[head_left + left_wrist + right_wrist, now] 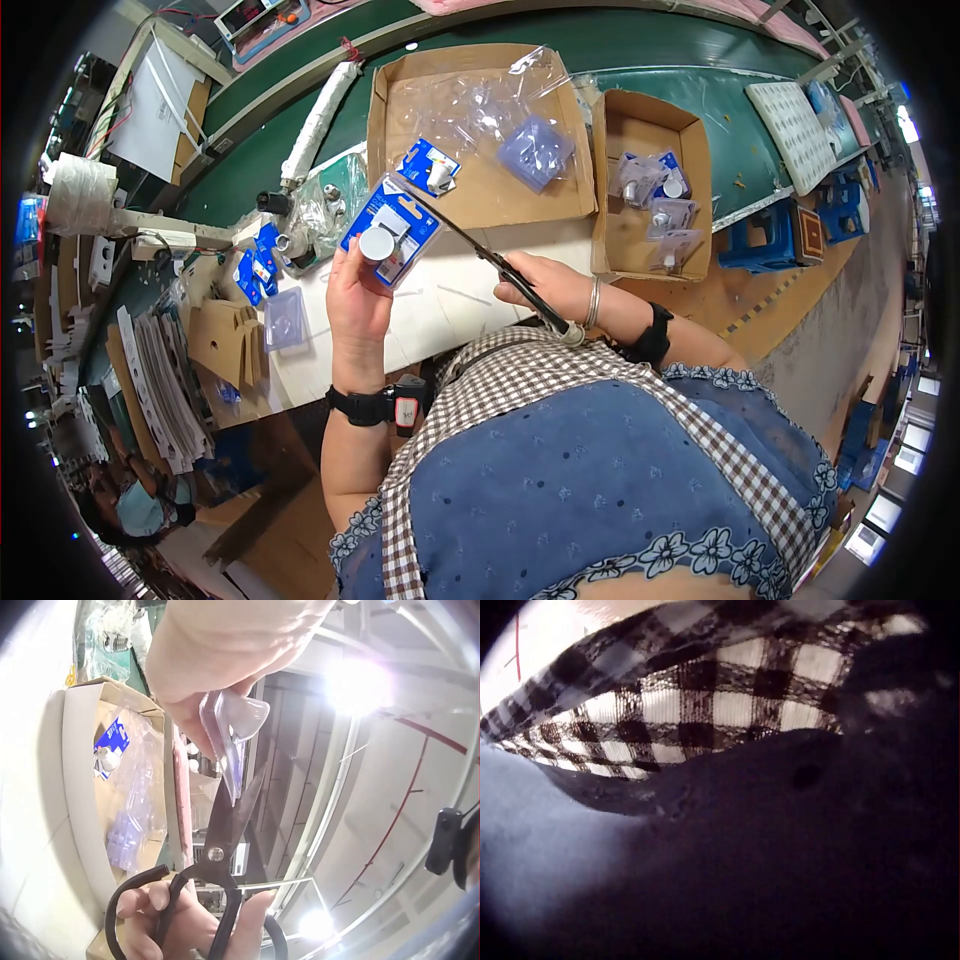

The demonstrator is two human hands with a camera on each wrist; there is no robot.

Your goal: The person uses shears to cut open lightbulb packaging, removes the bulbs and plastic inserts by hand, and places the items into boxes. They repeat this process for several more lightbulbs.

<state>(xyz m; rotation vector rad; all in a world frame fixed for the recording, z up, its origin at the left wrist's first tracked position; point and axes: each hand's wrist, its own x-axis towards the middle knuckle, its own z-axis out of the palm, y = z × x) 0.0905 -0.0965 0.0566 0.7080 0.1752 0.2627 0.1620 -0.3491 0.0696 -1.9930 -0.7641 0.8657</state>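
My left hand (358,300) grips a clear blister pack (408,250) with a blue card and a white round-topped item inside. In my right hand (550,285) is a pair of black-handled scissors (216,853), fingers and thumb through the loops. In the left wrist view the blades stand apart, with the lower edge of the pack overlapping the gap between them. Another blue card with a white item (438,177) lies just beyond the held pack, at the large box's near corner. Only apron cloth and dark fabric show in the right wrist view.
A large cardboard box (480,212) holds clear plastic shells (535,152). To its right, a smaller box (610,235) contains several packs. Blue cards (258,265), an empty clear shell (284,320) and stacked cardboard (222,340) lie at the left. Blue stools (755,250) stand at right.
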